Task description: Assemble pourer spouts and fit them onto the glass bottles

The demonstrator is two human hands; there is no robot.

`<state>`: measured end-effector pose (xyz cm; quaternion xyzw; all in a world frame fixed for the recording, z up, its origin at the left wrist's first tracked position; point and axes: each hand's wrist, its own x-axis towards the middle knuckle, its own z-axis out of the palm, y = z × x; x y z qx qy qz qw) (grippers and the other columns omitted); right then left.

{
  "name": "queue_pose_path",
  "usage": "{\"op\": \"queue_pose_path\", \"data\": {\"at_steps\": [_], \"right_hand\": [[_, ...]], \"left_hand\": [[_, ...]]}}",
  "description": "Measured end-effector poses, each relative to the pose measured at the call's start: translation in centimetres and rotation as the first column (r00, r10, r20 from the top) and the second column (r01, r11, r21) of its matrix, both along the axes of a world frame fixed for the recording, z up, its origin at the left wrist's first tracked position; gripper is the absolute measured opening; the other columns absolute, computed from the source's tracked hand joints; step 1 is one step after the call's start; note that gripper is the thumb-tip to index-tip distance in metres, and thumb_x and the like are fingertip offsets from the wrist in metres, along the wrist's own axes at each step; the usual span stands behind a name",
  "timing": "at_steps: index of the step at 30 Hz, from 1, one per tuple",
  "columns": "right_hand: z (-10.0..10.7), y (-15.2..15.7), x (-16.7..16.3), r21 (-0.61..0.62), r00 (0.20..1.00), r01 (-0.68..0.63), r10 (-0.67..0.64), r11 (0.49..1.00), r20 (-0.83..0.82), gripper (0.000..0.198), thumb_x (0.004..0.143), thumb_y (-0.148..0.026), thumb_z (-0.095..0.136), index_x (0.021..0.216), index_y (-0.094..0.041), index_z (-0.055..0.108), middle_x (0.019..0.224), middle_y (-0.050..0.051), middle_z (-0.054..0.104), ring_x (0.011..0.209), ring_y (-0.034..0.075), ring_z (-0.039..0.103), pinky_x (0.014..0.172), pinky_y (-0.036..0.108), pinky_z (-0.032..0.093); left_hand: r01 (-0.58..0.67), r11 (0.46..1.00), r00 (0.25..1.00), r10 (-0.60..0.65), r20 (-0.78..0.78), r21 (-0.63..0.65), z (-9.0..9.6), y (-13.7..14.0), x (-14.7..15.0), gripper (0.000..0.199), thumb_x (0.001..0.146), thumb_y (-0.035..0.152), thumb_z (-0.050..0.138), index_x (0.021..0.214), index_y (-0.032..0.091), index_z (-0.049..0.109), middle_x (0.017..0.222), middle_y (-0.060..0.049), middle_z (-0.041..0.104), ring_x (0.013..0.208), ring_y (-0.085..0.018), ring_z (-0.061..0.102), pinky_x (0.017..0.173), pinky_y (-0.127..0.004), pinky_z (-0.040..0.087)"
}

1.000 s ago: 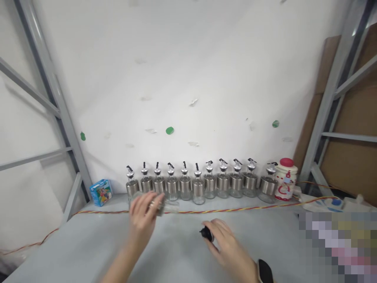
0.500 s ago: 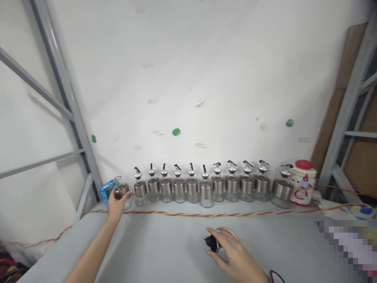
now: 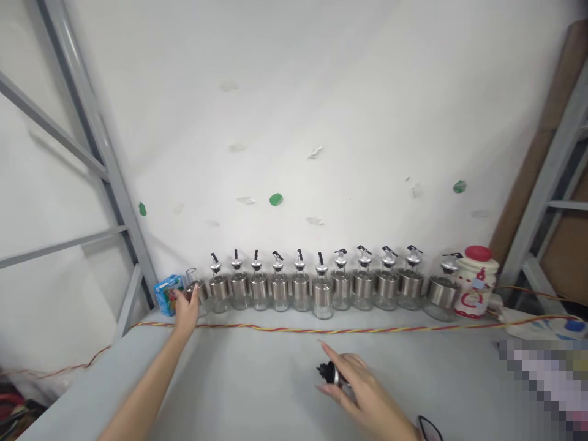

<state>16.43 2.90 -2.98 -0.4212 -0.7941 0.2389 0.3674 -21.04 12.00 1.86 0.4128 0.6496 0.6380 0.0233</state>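
Observation:
My left hand (image 3: 186, 313) is at the far left of the row, its thumb in front of a glass bottle (image 3: 198, 289) with a steel band and a bare, uncapped neck. The fingers are apart, with the fingertips near a blue box (image 3: 165, 295); contact with the bottle's far side is hidden. My right hand (image 3: 356, 386) is above the grey surface at centre right. Between its thumb and fingers is a pourer stopper (image 3: 329, 372), its black ribbed plug pointing left and its silver collar partly covered by the hand.
Several steel-banded bottles (image 3: 280, 288) with pourer tops line the wall. A cream jar (image 3: 478, 283) with a red lid ends the row at right. A twisted red-yellow wire (image 3: 294, 330) crosses in front. Grey metal posts (image 3: 133, 245) flank the surface; glasses (image 3: 430, 429) lie at lower right.
The uncapped bottle has shifted right, closer to the row, and more of the blue box shows. My left thumb has moved up across the bottle's front. My right hand still holds the stopper.

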Motion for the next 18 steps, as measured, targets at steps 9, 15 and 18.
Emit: {"op": "queue_pose_path", "data": {"at_steps": [9,15,18], "right_hand": [[4.7,0.7,-2.1,-0.445,0.825,-0.23,-0.069,0.866,-0.561,0.066,0.076,-0.062,0.035,0.121,-0.014,0.036,0.055,-0.008,0.034,0.044,0.009,0.036,0.05,0.026,0.037],[5.4,0.3,-1.6,-0.449,0.829,-0.269,-0.032,0.852,-0.558,0.063,0.079,-0.062,0.03,0.124,-0.019,0.034,0.055,-0.008,0.033,0.042,0.008,0.034,0.042,0.022,0.026],[4.9,-0.1,-1.3,-0.475,0.837,-0.286,-0.024,0.832,-0.546,0.066,0.077,-0.065,0.029,0.124,-0.019,0.036,0.051,-0.007,0.033,0.043,0.009,0.037,0.042,0.022,0.027]], "left_hand": [[0.573,0.778,0.617,-0.616,-0.49,-0.256,-0.3,-8.2,14.8,0.049,0.083,0.039,0.042,0.126,0.018,0.031,0.111,-0.013,0.052,0.094,-0.019,0.055,0.075,-0.032,0.048],[0.569,0.723,0.263,-0.611,-0.747,-0.391,0.1,-10.5,20.5,0.039,0.078,0.037,0.051,0.113,0.02,0.046,0.095,-0.008,0.059,0.084,-0.02,0.058,0.071,-0.033,0.05],[0.571,0.729,0.303,-0.614,-0.729,-0.377,-0.8,-10.4,20.2,0.039,0.08,0.034,0.049,0.116,0.021,0.043,0.091,-0.006,0.059,0.077,-0.018,0.06,0.064,-0.029,0.051]]}}
